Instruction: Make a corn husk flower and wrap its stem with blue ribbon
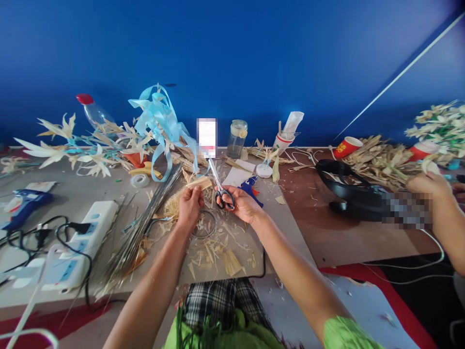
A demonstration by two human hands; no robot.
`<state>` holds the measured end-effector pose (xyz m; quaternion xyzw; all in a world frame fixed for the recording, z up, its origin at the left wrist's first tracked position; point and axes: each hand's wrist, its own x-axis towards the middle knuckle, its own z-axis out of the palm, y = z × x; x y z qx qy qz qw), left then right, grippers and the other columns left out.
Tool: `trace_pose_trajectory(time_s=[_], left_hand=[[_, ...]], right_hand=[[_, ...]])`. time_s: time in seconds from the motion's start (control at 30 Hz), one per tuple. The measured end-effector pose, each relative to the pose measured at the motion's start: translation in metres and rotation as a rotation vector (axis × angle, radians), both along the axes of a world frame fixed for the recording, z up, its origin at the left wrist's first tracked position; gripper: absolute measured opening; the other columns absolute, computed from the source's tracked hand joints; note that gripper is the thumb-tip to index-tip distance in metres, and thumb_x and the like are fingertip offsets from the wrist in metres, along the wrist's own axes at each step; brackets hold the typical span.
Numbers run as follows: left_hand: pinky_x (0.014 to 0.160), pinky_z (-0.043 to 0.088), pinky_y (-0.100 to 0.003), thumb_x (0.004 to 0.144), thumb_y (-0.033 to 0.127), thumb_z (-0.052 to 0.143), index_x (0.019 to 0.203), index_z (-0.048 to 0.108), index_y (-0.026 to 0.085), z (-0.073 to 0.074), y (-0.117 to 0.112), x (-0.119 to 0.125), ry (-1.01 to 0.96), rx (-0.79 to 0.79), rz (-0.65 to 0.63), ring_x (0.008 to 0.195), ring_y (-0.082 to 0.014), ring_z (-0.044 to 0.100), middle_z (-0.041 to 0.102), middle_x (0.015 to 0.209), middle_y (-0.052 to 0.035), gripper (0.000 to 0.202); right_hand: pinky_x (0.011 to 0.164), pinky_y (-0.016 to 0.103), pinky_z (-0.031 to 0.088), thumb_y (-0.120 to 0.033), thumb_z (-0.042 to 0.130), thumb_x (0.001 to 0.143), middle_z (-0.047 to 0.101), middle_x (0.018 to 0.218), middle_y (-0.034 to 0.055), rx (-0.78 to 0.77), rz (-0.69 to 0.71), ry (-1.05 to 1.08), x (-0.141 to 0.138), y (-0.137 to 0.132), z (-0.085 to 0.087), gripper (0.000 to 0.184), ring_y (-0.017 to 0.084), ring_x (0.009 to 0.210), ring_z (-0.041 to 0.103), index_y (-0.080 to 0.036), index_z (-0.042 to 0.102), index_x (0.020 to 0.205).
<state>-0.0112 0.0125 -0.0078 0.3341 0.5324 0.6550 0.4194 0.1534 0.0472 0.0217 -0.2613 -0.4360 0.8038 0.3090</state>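
Observation:
My left hand (189, 206) is closed on a pale strip of dried husk (198, 183), holding it up over the table. My right hand (242, 203) grips black-handled scissors (219, 186), fingers through the loops, blades pointing up and away just right of the strip. Husk trimmings (214, 252) lie scattered on the grey board (72, 194) below both hands. A wire ring (205, 225) rests under my left wrist.
A bundle of thin wires (141, 228) and a white power strip (78, 247) with black cables lie left. Blue glue guns (22, 203) (250, 186), tape roll (139, 181), glass jar (237, 138), blue ribbon (160, 121), husk flowers (72, 145). Another person's hand (428, 186) works at right near red cups (347, 147).

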Motion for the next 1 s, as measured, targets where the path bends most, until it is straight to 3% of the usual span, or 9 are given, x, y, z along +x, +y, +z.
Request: trace_pose_trajectory(time_s=[0.27,0.57,1.0], left_hand=[[0.044,0.03,-0.02,0.079,0.041,0.056,0.07,0.049,0.017,0.004,0.0,-0.001,0.113,-0.015,0.073,0.047,-0.0067,0.041,0.048,0.06,0.0039,0.027],[0.045,0.031,-0.021,0.082,0.038,0.052,0.07,0.048,0.017,0.007,-0.001,-0.003,0.216,-0.005,0.106,0.047,-0.0075,0.041,0.048,0.058,0.004,0.024],[0.043,0.03,-0.022,0.08,0.037,0.056,0.066,0.05,0.018,0.001,0.002,0.001,0.248,-0.035,0.117,0.044,-0.0084,0.04,0.047,0.053,0.0042,0.025]], right_hand=[[0.045,0.018,0.026,-0.036,0.072,0.065,0.061,0.074,-0.0012,0.141,-0.076,-0.211,-0.001,-0.002,-0.008,0.05,0.008,0.056,0.044,-0.018,0.058,0.11],[0.063,0.023,0.036,-0.044,0.072,0.064,0.056,0.072,-0.002,0.256,-0.032,-0.302,0.007,-0.007,-0.001,0.043,0.011,0.067,0.051,-0.015,0.064,0.096],[0.056,0.024,0.032,-0.053,0.062,0.072,0.056,0.065,-0.0014,0.324,-0.054,-0.341,-0.009,-0.015,-0.006,0.045,0.012,0.061,0.047,-0.016,0.062,0.098]])
